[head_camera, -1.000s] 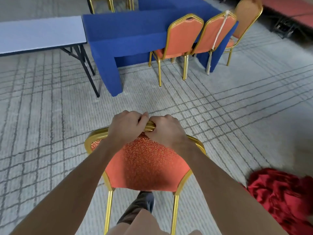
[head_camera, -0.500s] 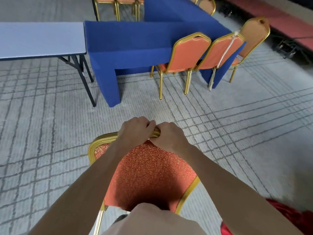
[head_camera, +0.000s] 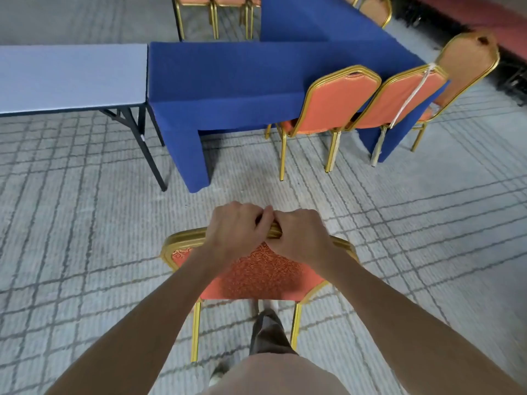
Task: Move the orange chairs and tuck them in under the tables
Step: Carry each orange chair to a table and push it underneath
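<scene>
An orange chair (head_camera: 256, 276) with a gold frame stands on the carpet right in front of me, its back towards me. My left hand (head_camera: 233, 230) and my right hand (head_camera: 302, 235) grip the top rail of its back side by side, thumbs touching. Ahead stands a table under a blue cloth (head_camera: 242, 86). Two orange chairs (head_camera: 333, 104) (head_camera: 399, 101) are tucked in at its right half, and a third (head_camera: 467, 64) stands at its right end. The stretch of table edge left of them has no chair.
A bare grey folding table (head_camera: 68, 78) with black legs adjoins the blue one on the left. More gold-framed chairs (head_camera: 214, 7) stand beyond the tables. A second blue table (head_camera: 308, 18) runs back on the right. My leg and shoe (head_camera: 268, 332) show under the held chair.
The chair and I have moved forward over the carpet towards the blue table. The red cloth at the lower right has dropped out of view. Both hands keep their grip.
</scene>
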Motion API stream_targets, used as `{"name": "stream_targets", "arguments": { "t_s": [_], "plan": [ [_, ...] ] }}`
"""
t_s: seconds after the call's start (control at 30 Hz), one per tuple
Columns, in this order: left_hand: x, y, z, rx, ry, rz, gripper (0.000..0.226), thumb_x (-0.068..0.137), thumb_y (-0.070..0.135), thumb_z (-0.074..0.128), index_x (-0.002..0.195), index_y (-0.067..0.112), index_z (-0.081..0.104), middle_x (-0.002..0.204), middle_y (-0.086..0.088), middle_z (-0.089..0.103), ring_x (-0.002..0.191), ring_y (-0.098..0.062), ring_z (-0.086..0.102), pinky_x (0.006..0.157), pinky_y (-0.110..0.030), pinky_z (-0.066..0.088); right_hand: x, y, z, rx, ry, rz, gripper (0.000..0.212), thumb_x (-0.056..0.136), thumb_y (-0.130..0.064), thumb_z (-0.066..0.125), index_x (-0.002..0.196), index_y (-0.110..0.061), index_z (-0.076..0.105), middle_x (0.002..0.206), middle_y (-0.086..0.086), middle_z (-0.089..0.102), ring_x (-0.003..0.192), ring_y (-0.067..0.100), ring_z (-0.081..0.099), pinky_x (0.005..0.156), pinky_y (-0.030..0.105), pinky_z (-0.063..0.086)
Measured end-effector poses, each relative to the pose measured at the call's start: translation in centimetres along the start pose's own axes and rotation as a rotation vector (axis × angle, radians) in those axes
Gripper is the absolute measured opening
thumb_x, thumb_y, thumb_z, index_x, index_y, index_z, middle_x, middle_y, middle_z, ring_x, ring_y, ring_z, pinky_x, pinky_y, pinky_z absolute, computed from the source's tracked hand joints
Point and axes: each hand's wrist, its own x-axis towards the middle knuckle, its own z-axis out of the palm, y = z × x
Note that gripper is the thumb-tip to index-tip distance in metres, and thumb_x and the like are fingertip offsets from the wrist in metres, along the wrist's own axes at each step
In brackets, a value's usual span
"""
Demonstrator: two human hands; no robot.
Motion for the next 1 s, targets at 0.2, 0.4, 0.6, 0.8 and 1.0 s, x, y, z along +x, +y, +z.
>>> {"name": "stream_targets", "arguments": {
  "t_s": [0.2,0.4,0.6,0.8,1.0],
  "plan": [
    [10.6,-1.1,2.2,0.008,0.02,-0.046,0.049,0.099,0.038,0.044,0.052,0.025,0.047,0.049,0.002,0.052,0.048,-0.019,0.04,0.054,-0.03,0.029,9.2,7.5,1.6,0.104,-0.125,-0.028,0.026,0.084,-0.046,0.055,0.082,-0.022,0.066,0.063,-0.001,0.065,0.056,0.023,0.06,0.053,0.028,0.043],
    [20.9,-4.0,2.4,-0.052,0.024,-0.228,0.053,0.101,0.041,0.041,0.052,0.022,0.04,0.055,-0.003,0.054,0.059,-0.029,0.053,0.059,-0.038,0.042,19.5,11.2,2.2,0.138,-0.215,-0.015,0.026,0.087,-0.048,0.053,0.077,-0.024,0.056,0.064,-0.005,0.058,0.056,0.018,0.05,0.052,0.03,0.036],
    [26.0,-5.6,2.6,0.024,-0.021,-0.118,0.042,0.086,0.046,0.018,0.067,0.021,0.046,0.057,0.002,0.049,0.055,-0.02,0.043,0.058,-0.034,0.031,24.5,14.1,2.0,0.164,-0.252,-0.051,0.03,0.091,-0.049,0.051,0.076,-0.024,0.053,0.063,-0.007,0.053,0.058,0.015,0.049,0.05,0.03,0.028],
    [31.9,-6.9,2.9,-0.03,-0.075,-0.231,0.062,0.092,0.062,0.027,0.062,0.019,0.06,0.054,0.002,0.059,0.058,-0.012,0.057,0.063,-0.034,0.044,29.6,16.3,2.7,0.149,-0.264,-0.032,0.026,0.089,-0.048,0.053,0.085,-0.022,0.054,0.068,-0.005,0.055,0.066,0.018,0.054,0.057,0.031,0.04],
    [38.9,-9.2,4.8,0.091,0.0,-0.184,0.062,0.093,0.06,0.022,0.072,0.02,0.064,0.064,0.0,0.062,0.071,-0.028,0.06,0.061,-0.034,0.036,36.1,19.2,3.7,0.184,-0.278,0.024,0.023,0.09,-0.046,0.053,0.082,-0.025,0.057,0.071,-0.002,0.063,0.067,0.021,0.06,0.058,0.033,0.048]
  ]
}}
